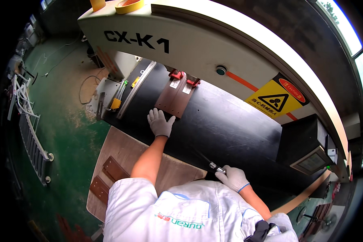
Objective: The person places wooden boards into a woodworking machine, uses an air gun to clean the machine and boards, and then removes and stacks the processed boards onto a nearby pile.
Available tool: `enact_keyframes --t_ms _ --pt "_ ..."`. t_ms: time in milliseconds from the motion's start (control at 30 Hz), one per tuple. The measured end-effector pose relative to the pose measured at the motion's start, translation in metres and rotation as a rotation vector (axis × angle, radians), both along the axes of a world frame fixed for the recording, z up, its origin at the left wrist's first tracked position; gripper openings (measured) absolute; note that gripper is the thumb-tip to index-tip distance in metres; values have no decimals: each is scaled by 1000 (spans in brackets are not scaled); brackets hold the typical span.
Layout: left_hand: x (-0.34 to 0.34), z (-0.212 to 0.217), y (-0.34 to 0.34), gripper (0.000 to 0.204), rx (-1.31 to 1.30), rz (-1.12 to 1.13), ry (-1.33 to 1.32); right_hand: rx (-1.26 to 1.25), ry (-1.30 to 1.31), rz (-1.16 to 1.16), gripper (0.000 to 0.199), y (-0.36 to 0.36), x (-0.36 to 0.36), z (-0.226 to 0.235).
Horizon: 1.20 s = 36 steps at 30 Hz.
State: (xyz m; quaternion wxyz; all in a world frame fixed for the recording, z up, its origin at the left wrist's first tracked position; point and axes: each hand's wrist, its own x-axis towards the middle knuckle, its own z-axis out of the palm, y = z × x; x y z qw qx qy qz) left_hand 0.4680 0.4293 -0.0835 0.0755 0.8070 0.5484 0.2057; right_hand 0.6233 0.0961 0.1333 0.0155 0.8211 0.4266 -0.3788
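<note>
My left hand [161, 124], in a pale glove, lies with fingers spread on the black bed beside the near edge of two brown panels [174, 99]. The panels lie side by side, with small holes along their near ends and white labels toward the far ends. Red clamps [176, 75] sit at those far ends, under the machine's beam. In my gloved right hand [233, 178], close to my body, is an air blow gun [216, 167] with a metal collar. Its thin dark nozzle points away over the bed; the grip is hidden by my fingers.
A pale machine beam [197, 48] with a yellow warning sign [277, 97] spans the black bed [230, 121]. A screen box [310, 161] stands at right. More brown pieces [115, 168] lie on a wooden board [173, 169] at near left. A folding ladder [32, 137] is on the green floor.
</note>
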Motion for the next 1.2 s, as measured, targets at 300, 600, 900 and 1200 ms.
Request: enact_keyframes --t_ms 300,600,900,1200 --pt "2 -5 -4 75 49 -6 -4 231 214 -1274 39 -112 36 -67" --pt "-13 -10 -5 60 26 -104 73 136 131 -471 58 -94 37 -54" --pt "-50 -7 -113 58 -2 -95 224 204 485 -439 49 -98 88 -124" --pt "-50 9 -235 60 -23 -53 102 191 956 -666 50 -103 142 -145"
